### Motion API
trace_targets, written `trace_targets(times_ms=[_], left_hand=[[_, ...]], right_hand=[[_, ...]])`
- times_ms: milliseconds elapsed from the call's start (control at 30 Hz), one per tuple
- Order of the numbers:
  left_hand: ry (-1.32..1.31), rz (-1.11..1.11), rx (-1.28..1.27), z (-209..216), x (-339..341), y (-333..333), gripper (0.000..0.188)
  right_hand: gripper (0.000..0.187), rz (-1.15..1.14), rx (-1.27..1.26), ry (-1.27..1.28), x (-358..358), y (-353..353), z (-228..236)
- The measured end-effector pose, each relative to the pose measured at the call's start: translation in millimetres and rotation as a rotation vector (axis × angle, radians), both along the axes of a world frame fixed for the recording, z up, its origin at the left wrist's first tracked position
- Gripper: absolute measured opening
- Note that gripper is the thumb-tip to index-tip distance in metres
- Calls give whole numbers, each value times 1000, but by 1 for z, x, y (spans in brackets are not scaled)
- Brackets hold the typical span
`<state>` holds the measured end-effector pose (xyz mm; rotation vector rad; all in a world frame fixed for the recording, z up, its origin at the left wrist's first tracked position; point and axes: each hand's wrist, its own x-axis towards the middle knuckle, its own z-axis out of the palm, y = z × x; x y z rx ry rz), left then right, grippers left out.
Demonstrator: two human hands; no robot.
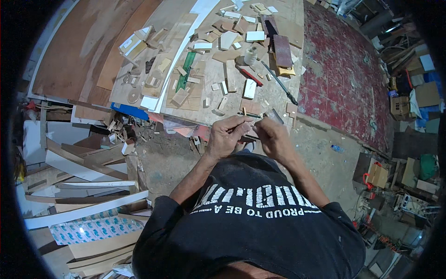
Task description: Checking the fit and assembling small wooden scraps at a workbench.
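Note:
My left hand (pixel 226 136) and my right hand (pixel 273 137) are close together in front of my body, at the near edge of a wooden worktable (pixel 213 110). The fingers of both are bent and pressed together in a pinch. Whatever lies between the fingertips is too small and too covered to name. Just beyond them on the table are a thin dark rod (pixel 249 115) and a flat, shiny, see-through piece (pixel 277 116). A white-topped wooden block (pixel 249 89) and a red-and-black tool (pixel 251 76) lie farther off.
Wood offcuts, a pale bottle (pixel 251 56), a dark red block (pixel 282 51), a long dark stick (pixel 280 83) and a green strip (pixel 186 70) cover the tabletop. Curved boards (pixel 86 204) are piled on the left. A worn red surface (pixel 344 79) adjoins on the right.

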<state>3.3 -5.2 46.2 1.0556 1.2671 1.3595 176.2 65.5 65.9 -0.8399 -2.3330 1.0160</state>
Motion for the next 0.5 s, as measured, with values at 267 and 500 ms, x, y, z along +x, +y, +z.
trace_targets(times_ms=[267,500], left_hand=[[251,57,224,-18,10,0,19],[186,119,229,-13,9,3,20]], right_hand=[[5,-90,72,-35,-3,-7,11],[5,-147,81,118,-10,-22,-9]])
